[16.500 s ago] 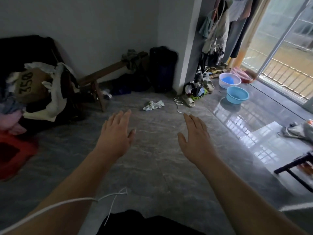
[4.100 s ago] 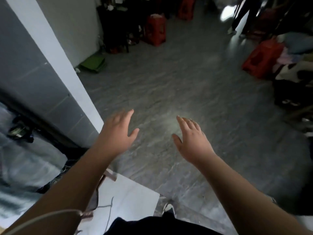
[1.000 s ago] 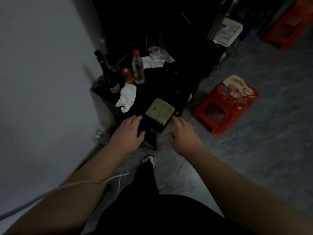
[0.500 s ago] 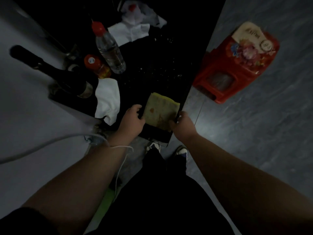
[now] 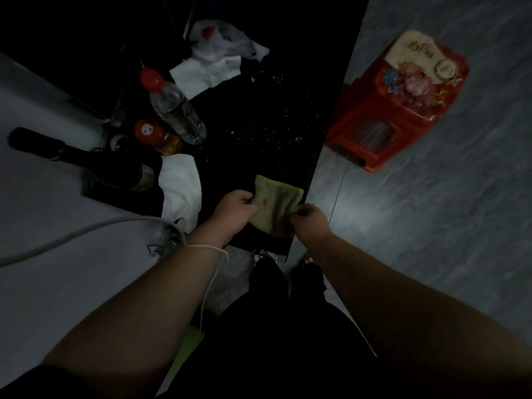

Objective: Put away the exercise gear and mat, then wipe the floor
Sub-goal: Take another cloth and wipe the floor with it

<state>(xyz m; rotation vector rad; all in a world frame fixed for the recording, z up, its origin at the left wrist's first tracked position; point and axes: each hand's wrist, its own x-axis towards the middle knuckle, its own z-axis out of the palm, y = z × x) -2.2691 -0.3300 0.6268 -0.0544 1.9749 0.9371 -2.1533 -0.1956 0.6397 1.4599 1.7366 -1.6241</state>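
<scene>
- Dark glass wine bottle, far left on the black table: appears to lean or lie; smooth, hard, breakable. Not part of the job.
- Small jar with red cap and clear plastic water bottle with red cap stand just beside it; thin ribbed plastic, light-looking.
- White crumpled cloth or paper droops over the table's near-left edge; limp, no stiffness. More white paper and a plastic bag lie at the back.
- Pale crumbs speckle the matte black tabletop mid-surface.
- Left hand: fingers curled closed, pinching the left edge of the rag.
- Yellow-green rag at the table's near-right corner, between both hands: soft, thin, folded to a rough square, with a brownish stain near the middle. Lower part sags and creases, so it looks partly lifted; cannot tell if the far edge rests on the table.
- Handling judgement: very light, floppy, no fragility, slightly grippy weave. Edges or corners suit a pinch; bunching the middle in one palm would serve better for wiping.
- Right hand: fingers closed on the rag's right edge, thumb side tucked under the fabric.
- Red plastic stool right of the table, with a printed packet on top; rigid moulded shell.
- Grey veined floor: glossy, hard tile, faint sheen.
</scene>
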